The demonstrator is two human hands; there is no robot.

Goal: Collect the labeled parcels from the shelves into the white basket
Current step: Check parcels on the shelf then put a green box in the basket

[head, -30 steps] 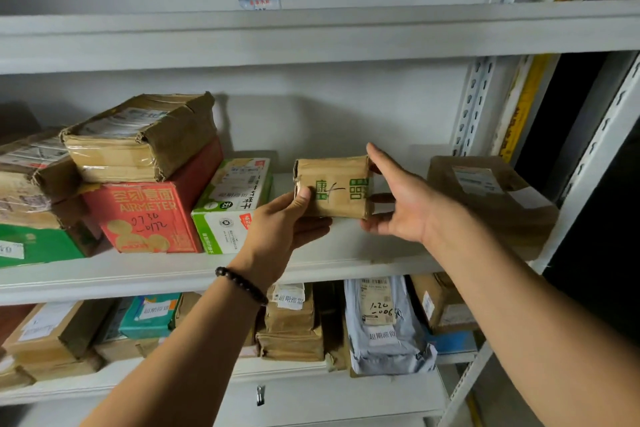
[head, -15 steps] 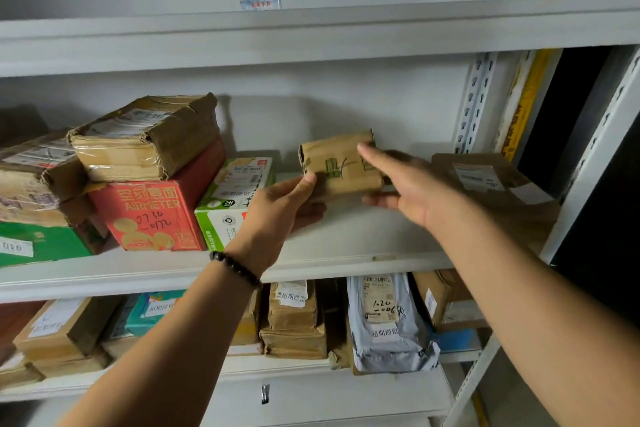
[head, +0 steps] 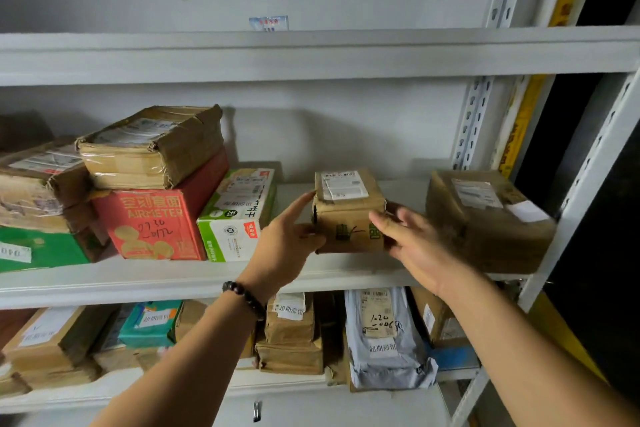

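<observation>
Small parcel (head: 349, 218) label print illegible; green box (head: 41, 250) beyond left edge.

**Parcels lined along white metal shelving**

On the middle shelf (head: 138, 282), a green box (head: 34, 250) is seen at the left end. It is followed rightward by a red carton (head: 156, 222) marked AIRMETER, a green-and-white carton (head: 235, 218), a small brown parcel (head: 348, 215) with its label turned up, and a larger brown box (head: 485, 218) at the right end. Whether the small parcel rests fully on the board cannot be told. On the lower shelf (head: 294, 388), brown parcels (head: 291, 340) and a grey mailing bag (head: 384, 340) are packed close together.
</observation>
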